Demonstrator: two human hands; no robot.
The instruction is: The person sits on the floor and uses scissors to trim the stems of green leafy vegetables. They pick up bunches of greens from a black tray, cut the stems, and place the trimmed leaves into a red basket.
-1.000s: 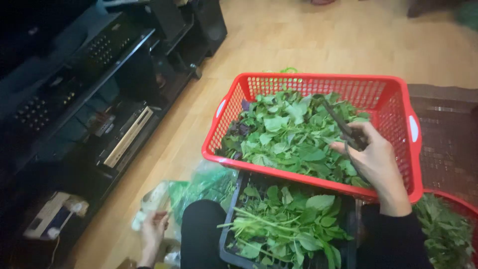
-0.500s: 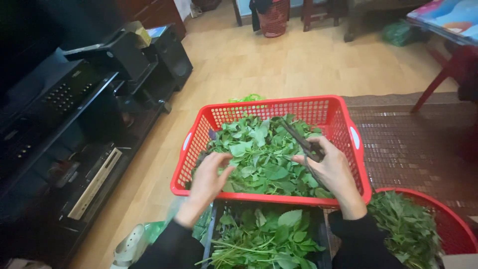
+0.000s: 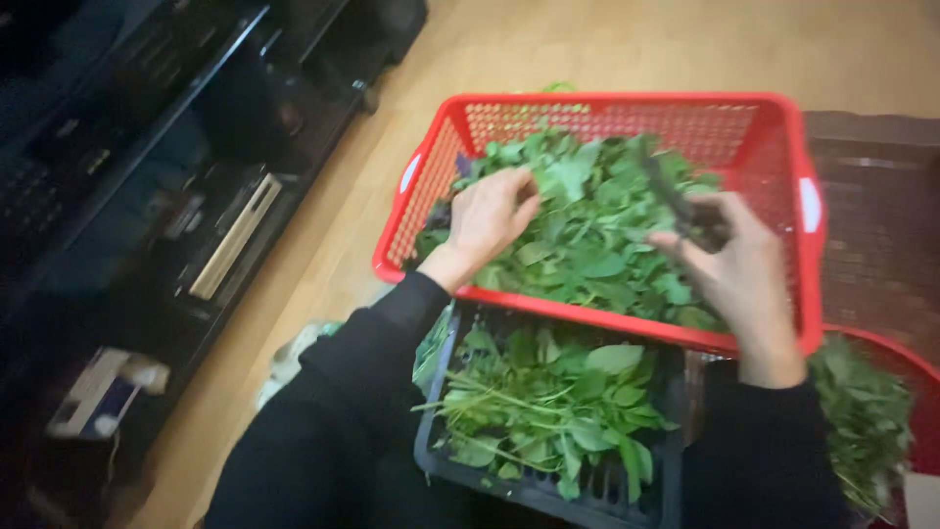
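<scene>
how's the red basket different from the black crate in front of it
The red plastic mesh basket is bright and sits farther from the person; the black plastic slatted crate is dark and nearest their lap. The red one holds loose leaves, with both hands over it; the black holds long-stemmed greens, untouched. Both hold leafy greens.

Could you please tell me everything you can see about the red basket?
The red basket is a rectangular plastic crate with perforated mesh walls, a solid rim and a white-looking handle slot at each end. It sits level on the wooden floor, its near edge over a dark crate of stemmed greens. It is heaped with loose green leaves. The left hand rests on the leaves; the right hand holds a dark tool, blurred, over them.
</scene>
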